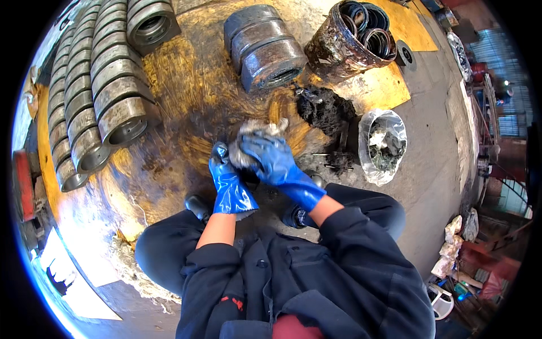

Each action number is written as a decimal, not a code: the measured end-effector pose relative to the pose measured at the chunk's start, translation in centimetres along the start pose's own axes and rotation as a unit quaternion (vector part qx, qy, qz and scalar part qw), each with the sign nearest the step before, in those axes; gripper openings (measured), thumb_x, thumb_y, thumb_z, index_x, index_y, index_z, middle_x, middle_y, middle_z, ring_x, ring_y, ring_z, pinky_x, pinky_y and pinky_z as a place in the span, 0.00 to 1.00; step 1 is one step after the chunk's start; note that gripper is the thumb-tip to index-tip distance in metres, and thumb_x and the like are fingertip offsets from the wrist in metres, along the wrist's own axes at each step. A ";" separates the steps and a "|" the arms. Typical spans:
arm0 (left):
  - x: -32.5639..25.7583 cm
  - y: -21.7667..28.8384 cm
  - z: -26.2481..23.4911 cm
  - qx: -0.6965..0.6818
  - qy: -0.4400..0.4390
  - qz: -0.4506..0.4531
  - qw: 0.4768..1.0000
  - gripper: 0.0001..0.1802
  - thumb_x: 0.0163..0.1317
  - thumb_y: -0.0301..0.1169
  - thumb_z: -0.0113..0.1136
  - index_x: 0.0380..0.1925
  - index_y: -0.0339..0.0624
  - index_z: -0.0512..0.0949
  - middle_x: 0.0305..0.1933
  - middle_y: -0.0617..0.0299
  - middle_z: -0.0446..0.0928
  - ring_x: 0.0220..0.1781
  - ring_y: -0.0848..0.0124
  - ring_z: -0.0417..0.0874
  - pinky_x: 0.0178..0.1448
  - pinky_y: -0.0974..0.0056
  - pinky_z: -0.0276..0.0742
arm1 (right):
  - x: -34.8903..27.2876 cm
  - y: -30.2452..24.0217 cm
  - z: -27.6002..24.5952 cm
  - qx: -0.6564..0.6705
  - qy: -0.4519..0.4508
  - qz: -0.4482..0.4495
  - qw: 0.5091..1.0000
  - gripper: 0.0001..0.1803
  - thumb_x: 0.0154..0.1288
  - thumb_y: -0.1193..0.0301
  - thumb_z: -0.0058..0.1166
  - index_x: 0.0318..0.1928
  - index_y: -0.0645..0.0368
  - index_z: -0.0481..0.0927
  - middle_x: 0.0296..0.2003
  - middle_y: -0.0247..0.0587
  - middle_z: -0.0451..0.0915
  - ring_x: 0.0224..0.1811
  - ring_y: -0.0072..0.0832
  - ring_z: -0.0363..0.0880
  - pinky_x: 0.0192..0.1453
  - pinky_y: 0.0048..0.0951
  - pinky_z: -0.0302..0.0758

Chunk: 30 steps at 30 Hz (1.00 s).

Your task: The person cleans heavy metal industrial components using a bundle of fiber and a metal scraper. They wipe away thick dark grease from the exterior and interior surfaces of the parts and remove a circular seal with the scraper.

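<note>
Both my hands wear blue rubber gloves and are close together over the stained floor covering, in front of my knees. My right hand [270, 158] is bent over a dirty grey-white rag [275, 126], which bunches out past its fingers. Beside it, my left hand [223, 170] is upright, with its fingers curled toward a greyish piece under the right hand. Gloves and rag cover most of that piece, so its kind is not visible. Ahead stands a short row of dark, greasy metal rings [265, 48] with thick walls.
Long rows of cleaner metal rings [121, 85] lie at the left. A rusty bucket [344, 48] holding black rings stands at the far right. Nearer are a heap of black greasy matter [323, 107] and a clear plastic bag [382, 148] with dark scraps.
</note>
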<state>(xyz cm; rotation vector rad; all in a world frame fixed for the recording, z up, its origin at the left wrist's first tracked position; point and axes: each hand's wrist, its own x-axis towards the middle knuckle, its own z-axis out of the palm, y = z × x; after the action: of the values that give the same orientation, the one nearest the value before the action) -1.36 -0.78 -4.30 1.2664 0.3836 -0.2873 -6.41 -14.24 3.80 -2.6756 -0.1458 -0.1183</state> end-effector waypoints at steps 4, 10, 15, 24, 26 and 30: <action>0.9 -1.6 -1.0 0.240 0.059 0.106 0.963 0.24 0.70 0.44 0.48 0.45 0.30 0.78 0.39 0.51 0.81 0.39 0.64 0.79 0.47 0.60 0.74 | 5.9 5.9 2.2 0.103 0.003 0.134 0.986 0.29 0.52 0.65 0.62 0.58 0.50 0.75 0.51 0.42 0.79 0.54 0.39 0.77 0.60 0.37 0.70; 2.3 -3.9 -4.8 0.130 0.072 0.141 0.979 0.19 0.69 0.38 0.50 0.44 0.31 0.77 0.42 0.58 0.79 0.43 0.72 0.76 0.51 0.65 0.71 | 14.0 11.1 5.5 0.218 -0.284 0.325 0.875 0.29 0.52 0.60 0.63 0.55 0.56 0.77 0.46 0.40 0.82 0.44 0.28 0.80 0.51 0.27 0.74; 2.3 -4.6 -2.0 0.078 0.006 0.127 0.989 0.21 0.69 0.37 0.49 0.50 0.28 0.75 0.46 0.55 0.79 0.47 0.68 0.77 0.56 0.64 0.70 | 11.1 22.1 16.2 0.266 -0.293 0.319 0.861 0.19 0.56 0.68 0.58 0.48 0.60 0.76 0.44 0.43 0.81 0.41 0.28 0.77 0.46 0.30 0.73; 0.9 -2.2 -2.1 0.238 0.022 0.026 0.971 0.19 0.68 0.40 0.50 0.43 0.35 0.80 0.35 0.65 0.77 0.36 0.75 0.73 0.44 0.67 0.71 | 9.7 17.1 8.9 0.235 -0.182 0.204 0.933 0.21 0.56 0.56 0.60 0.46 0.56 0.83 0.41 0.42 0.84 0.43 0.30 0.81 0.51 0.31 0.74; 1.1 -1.0 -2.9 0.249 0.031 -0.004 0.968 0.22 0.68 0.45 0.49 0.33 0.34 0.79 0.32 0.65 0.75 0.33 0.70 0.68 0.39 0.62 0.70 | 9.7 13.0 3.6 0.293 -0.114 0.169 0.934 0.20 0.56 0.55 0.62 0.44 0.54 0.84 0.40 0.41 0.84 0.43 0.28 0.81 0.50 0.30 0.74; 3.0 -4.3 -3.7 0.201 -0.025 0.104 0.974 0.19 0.70 0.39 0.47 0.48 0.35 0.76 0.45 0.57 0.76 0.45 0.66 0.73 0.52 0.62 0.70 | 7.3 6.9 -1.4 0.276 -0.033 0.170 0.945 0.21 0.48 0.59 0.67 0.45 0.50 0.84 0.43 0.40 0.84 0.45 0.32 0.82 0.52 0.31 0.76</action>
<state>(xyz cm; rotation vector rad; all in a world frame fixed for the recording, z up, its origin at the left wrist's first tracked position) -0.86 1.62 -10.28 1.6801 0.1478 -0.2231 1.63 -20.43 2.78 -2.1047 0.2332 0.1090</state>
